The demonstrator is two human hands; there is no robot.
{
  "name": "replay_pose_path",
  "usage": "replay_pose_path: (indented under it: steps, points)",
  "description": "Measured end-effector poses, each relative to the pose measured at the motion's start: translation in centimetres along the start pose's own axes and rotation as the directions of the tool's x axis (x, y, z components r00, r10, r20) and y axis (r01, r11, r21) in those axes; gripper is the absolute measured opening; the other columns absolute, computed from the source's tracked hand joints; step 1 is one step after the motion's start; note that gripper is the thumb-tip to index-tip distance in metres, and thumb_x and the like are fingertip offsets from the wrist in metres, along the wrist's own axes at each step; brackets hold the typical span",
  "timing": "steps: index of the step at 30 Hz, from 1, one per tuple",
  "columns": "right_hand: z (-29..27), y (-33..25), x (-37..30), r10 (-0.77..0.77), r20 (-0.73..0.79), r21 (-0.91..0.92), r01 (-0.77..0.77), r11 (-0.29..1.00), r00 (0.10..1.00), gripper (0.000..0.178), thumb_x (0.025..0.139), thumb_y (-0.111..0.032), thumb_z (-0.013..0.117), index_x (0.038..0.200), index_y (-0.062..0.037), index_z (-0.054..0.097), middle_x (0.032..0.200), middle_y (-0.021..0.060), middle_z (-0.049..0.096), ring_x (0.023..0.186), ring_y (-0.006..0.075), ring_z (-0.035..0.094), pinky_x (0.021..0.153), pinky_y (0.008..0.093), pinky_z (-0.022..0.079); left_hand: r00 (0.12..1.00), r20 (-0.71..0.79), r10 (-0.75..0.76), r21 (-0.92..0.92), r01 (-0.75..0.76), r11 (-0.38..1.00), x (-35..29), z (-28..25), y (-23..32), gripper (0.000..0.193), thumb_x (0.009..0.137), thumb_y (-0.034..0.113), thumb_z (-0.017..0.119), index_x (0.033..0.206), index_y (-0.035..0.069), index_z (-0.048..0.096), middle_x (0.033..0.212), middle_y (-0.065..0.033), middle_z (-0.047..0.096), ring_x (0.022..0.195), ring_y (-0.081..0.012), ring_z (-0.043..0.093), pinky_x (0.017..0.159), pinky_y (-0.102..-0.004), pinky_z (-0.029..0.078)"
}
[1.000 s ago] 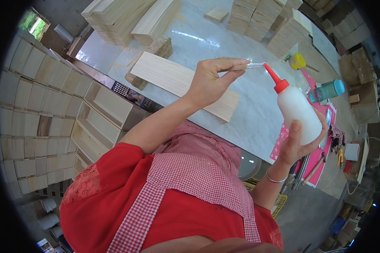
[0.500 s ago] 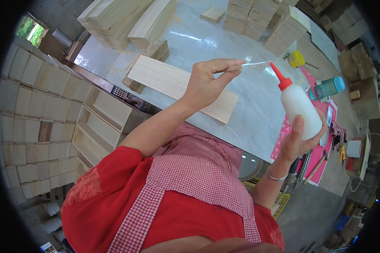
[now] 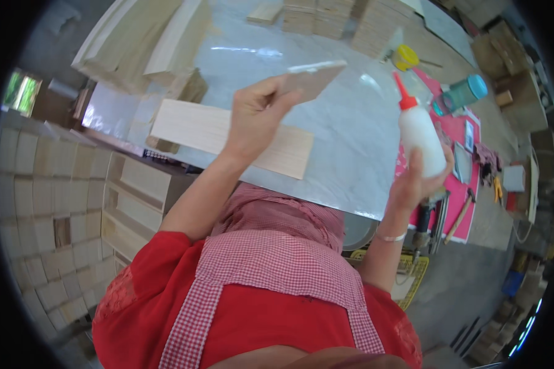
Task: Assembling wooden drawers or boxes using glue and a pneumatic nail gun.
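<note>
My left hand (image 3: 252, 123) pinches a small thin wooden board (image 3: 319, 80) by one end, raised above the table. White glue runs along the board's upper edge. In my right hand (image 3: 410, 184) is a white glue bottle (image 3: 421, 136) with a red pointed nozzle, wrapped by the fingers around its lower part. The nozzle points up and stands apart from the small board. Below my left hand, a longer pale wooden board (image 3: 289, 150) lies near the table's front edge, its far-left end close to a rough wooden block (image 3: 194, 89).
Stacked long boards (image 3: 126, 43) and piles of short boards (image 3: 332, 17) stand on the marble-patterned table (image 3: 345, 147). On the right are a yellow tub (image 3: 405, 57), a teal bottle (image 3: 461, 95) and a hammer (image 3: 460, 215). Wooden boxes (image 3: 138, 184) are stacked at the left.
My left hand has drawn the small board left, away from the nozzle, and turned its broad face into view. The glue bottle has moved slightly up and left in view, which has also shifted.
</note>
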State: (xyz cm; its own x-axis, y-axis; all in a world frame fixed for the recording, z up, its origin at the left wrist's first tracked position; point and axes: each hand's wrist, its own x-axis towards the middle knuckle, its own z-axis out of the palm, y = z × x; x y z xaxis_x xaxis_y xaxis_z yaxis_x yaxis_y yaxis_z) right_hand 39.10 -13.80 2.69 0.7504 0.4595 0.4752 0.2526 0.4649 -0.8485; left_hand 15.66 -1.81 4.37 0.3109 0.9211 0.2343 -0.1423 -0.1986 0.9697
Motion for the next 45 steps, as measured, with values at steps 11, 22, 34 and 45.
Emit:
replay_pose_path:
  steps: [11,22,34,45]
  points:
    - [-9.6,16.8,8.8,-0.056,-0.014,-0.822,0.021,0.569,0.998,0.046,0.071,-0.018,0.083,0.09,-0.0051,0.044,0.097,0.0117,0.057,0.092,0.0273,0.058,0.081,0.0403,0.047,0.954,0.05,-0.295,-0.373,0.292,0.881,1.7,0.5,-0.2,0.023,0.095,0.014,0.06,0.113,0.0,0.064,0.101,0.0007,0.064,0.095,-0.007,0.054,0.09,-0.027,0.041]
    - [-8.6,14.1,7.1,0.193,-0.172,-0.481,-0.253,0.839,0.966,0.046,0.081,-0.029,0.073,0.106,-0.0013,0.045,0.096,0.0095,0.055,0.087,0.0221,0.059,0.063,0.0327,0.053,0.985,0.114,-0.126,-0.025,0.13,0.991,1.5,1.3,-0.5,0.021,0.093,0.01,0.063,0.112,0.001,0.068,0.103,-0.0017,0.066,0.09,-0.0088,0.056,0.085,-0.0268,0.045]
    - [-0.3,-1.8,1.8,-0.089,0.271,-0.089,0.117,0.989,0.958,0.041,0.087,-0.029,0.066,0.113,-0.0005,0.05,0.107,0.0131,0.057,0.095,0.0212,0.059,0.078,0.0352,0.053,0.976,0.086,0.198,0.183,-0.211,0.96,1.1,1.9,0.2,0.029,0.091,0.0,0.062,0.12,0.004,0.067,0.112,-0.0054,0.067,0.09,-0.0081,0.055,0.08,-0.0234,0.045]
    - [0.4,-2.7,1.3,-0.126,0.317,-0.179,0.189,0.966,0.94,0.041,0.083,-0.02,0.073,0.113,-0.0008,0.052,0.107,0.0162,0.062,0.097,0.0209,0.059,0.088,0.0357,0.048,0.973,0.078,0.216,0.171,-0.227,0.959,0.7,1.5,0.4,0.031,0.091,-0.002,0.061,0.12,0.005,0.067,0.116,-0.0069,0.066,0.095,-0.0091,0.056,0.083,-0.0234,0.045]
